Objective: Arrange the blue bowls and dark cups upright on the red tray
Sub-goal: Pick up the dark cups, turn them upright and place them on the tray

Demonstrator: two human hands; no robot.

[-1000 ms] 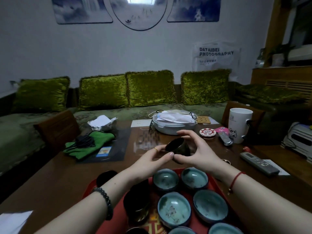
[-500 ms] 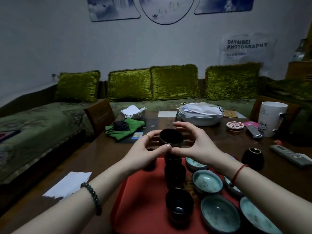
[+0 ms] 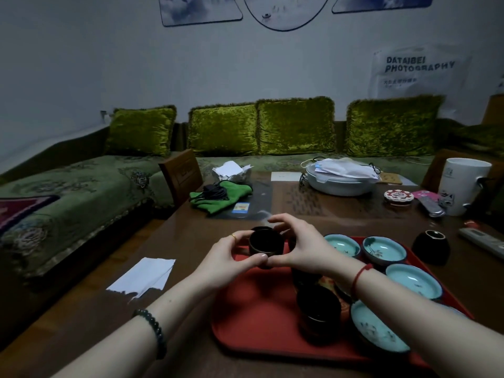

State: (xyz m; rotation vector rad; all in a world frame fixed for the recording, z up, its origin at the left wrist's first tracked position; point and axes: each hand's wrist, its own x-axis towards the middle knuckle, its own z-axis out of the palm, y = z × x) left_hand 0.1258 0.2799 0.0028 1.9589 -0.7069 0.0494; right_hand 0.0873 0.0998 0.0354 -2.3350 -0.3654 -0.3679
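The left hand (image 3: 226, 257) and right hand (image 3: 302, 246) together grasp 1 dark cup (image 3: 266, 242), upright, above the red tray's (image 3: 251, 323) far edge. 4 blue bowls (image 3: 413, 279) sit upright on its right side. A wall sign (image 3: 420, 69) reads "DATAIBEI PHOTOGRAPHY".

The left hand (image 3: 229, 257) and the right hand (image 3: 300, 249) wrap round a dark cup (image 3: 266, 245), so parts of its sides are hidden. A second cup (image 3: 261, 229) peeks out just behind it, and only its rim shows. The right arm covers part of the red tray (image 3: 245, 317), the top of a third cup (image 3: 301, 279) and the edge of the nearest blue bowl (image 3: 376, 331). Both arms run off the bottom edge. The wall pictures (image 3: 201, 9) are cut off at the top. The remote (image 3: 482, 242) is cut off on the right. The small words on the poster (image 3: 420, 69) are too tiny to read.
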